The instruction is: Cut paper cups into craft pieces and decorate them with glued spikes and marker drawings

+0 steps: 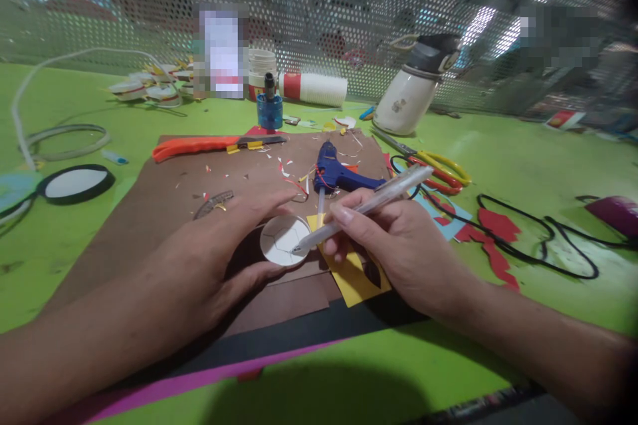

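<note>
A pen (363,210) with a clear barrel is gripped in my right hand (399,246). Its tip meets a round white disc (282,240) that carries thin drawn lines, like part of a hexagon pattern. Fingers and thumb of my left hand (209,246) curve around the disc's left side and hold it. Under both hands lies brown paper (124,232), with a yellow paper piece (351,279) beneath my right hand. Just beyond the disc is a blue glue gun (339,169) with a clear glue stick pointing toward me.
An orange utility knife (199,145), small paper scraps and a dark curved protractor (214,202) lie on the brown paper. At right are scissors (438,169), red scraps (498,226) and a black cord (568,265). Stacked paper cups (319,88) and a bottle (409,96) stand behind.
</note>
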{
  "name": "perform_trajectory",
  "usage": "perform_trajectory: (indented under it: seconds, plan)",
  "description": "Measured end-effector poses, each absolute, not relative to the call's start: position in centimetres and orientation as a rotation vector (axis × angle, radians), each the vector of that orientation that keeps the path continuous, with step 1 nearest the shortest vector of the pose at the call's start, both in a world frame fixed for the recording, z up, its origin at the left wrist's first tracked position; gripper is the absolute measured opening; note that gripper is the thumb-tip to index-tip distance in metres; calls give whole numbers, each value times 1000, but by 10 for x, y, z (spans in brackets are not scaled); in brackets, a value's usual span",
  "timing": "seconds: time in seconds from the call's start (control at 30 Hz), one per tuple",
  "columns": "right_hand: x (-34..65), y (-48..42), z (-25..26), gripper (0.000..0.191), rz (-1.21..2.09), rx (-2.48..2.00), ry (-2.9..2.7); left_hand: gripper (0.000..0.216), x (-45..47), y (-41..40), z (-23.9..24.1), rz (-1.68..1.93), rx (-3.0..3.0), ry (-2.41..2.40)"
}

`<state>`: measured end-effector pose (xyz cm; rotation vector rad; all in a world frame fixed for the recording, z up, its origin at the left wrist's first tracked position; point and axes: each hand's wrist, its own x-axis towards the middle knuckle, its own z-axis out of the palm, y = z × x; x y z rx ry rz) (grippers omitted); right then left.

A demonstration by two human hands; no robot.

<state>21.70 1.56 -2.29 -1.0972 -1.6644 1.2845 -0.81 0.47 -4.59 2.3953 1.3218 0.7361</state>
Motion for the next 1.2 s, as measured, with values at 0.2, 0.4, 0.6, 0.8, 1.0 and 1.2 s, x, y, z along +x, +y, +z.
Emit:
perform_trajectory:
  seconds: [0.2,0.4,0.6,0.8,1.0,1.2]
  plan:
    - [218,15,-24,26,1268,-1086,-1702,53,-9,2,-47,793,2415,1294]
    - [218,15,-24,24,1274,-1077,-1702,51,-7,1,-46,811,2492,1265]
    - [218,15,-21,27,1265,-1094,-1711,49,-8,-1,-44,783,2515,1260]
    - [216,14,-18,32,1243,-1135,-1728,49,-8,0,-45,811,2489,1266]
    - [217,15,-18,34,1205,-1100,-1794,48,-8,0,-47,847,2597,1220]
    - [219,15,-20,32,1232,-1059,-1773,44,-9,0,-49,862,2664,1158]
